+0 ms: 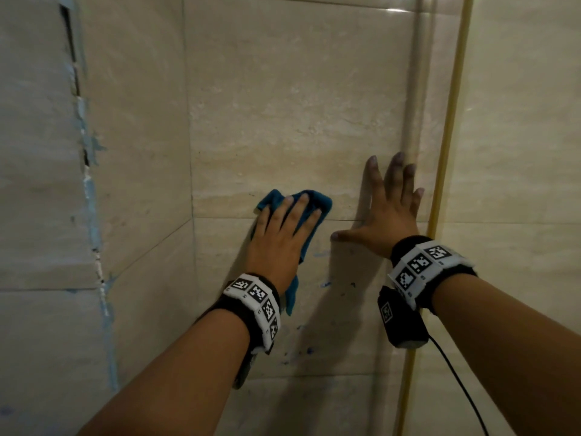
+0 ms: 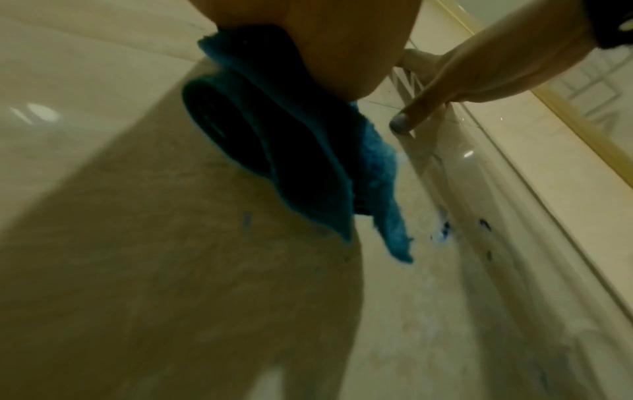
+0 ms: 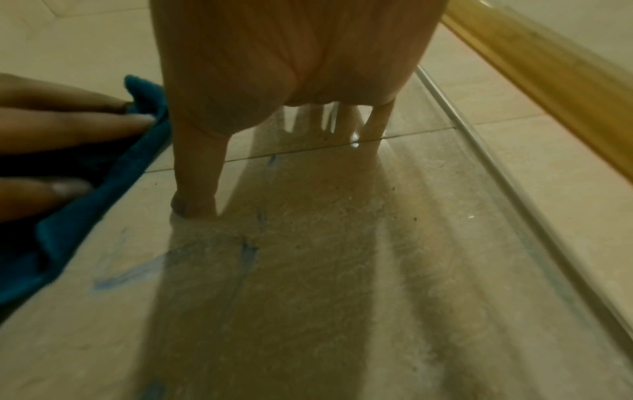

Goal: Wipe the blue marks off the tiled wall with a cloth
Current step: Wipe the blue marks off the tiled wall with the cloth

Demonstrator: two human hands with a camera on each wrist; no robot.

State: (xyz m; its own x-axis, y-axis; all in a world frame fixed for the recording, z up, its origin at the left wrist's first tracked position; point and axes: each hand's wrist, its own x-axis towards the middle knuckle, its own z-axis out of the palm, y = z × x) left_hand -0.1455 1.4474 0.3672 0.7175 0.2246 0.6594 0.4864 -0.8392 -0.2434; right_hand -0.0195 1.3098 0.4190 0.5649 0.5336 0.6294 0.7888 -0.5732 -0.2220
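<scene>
My left hand (image 1: 283, 228) lies flat on a blue cloth (image 1: 309, 201) and presses it against the beige tiled wall (image 1: 298, 105) with straight fingers. The cloth (image 2: 308, 162) hangs in folds below the palm. My right hand (image 1: 390, 202) rests spread flat on the wall to the right of the cloth, holding nothing. Blue marks (image 1: 320, 255) show on the tile below and between the hands, with more smears (image 1: 309, 350) lower down. In the right wrist view, blue streaks (image 3: 248, 254) run across the tile under my thumb (image 3: 192, 200), beside the cloth (image 3: 103, 189).
A yellow trim strip (image 1: 446, 152) runs vertically to the right of my right hand, with a rounded beige moulding (image 1: 412, 121) beside it. At the left, a wall corner edge (image 1: 91, 190) carries blue smears and chipped grout. A black cable (image 1: 456, 372) hangs from the right wrist unit.
</scene>
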